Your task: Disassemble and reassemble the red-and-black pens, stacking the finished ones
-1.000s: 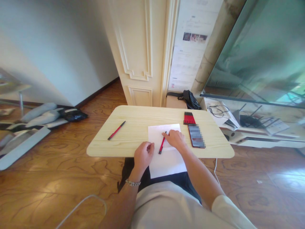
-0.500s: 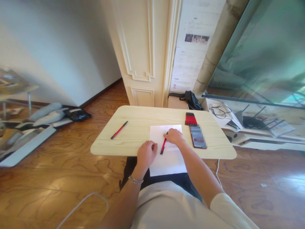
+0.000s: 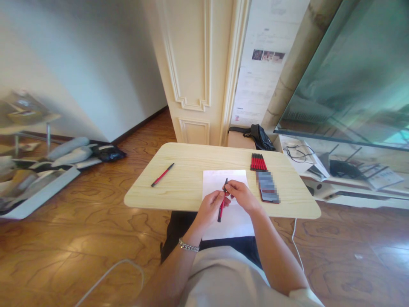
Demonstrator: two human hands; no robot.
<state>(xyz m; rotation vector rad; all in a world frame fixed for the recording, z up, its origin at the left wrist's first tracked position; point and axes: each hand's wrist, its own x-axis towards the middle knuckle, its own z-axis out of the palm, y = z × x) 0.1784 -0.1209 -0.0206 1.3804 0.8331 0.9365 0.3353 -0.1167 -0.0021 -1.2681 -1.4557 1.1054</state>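
A red pen with black ends (image 3: 221, 207) is lifted above a white sheet of paper (image 3: 227, 213) on a small light wooden table (image 3: 191, 187). My right hand (image 3: 244, 196) pinches its upper part and my left hand (image 3: 209, 209) closes on its middle. Both hands meet over the paper near the table's front edge. A silver bracelet circles my left wrist.
A second red pen (image 3: 162, 175) lies alone on the table's left part. A row of several red pens (image 3: 258, 162) and a dark phone (image 3: 267, 187) sit at the right. A black bag (image 3: 260, 137), routers and cables lie beyond on a low shelf.
The pen lay on the paper under my right fingers with my left hand resting apart. Now both hands hold it, raised off the sheet.
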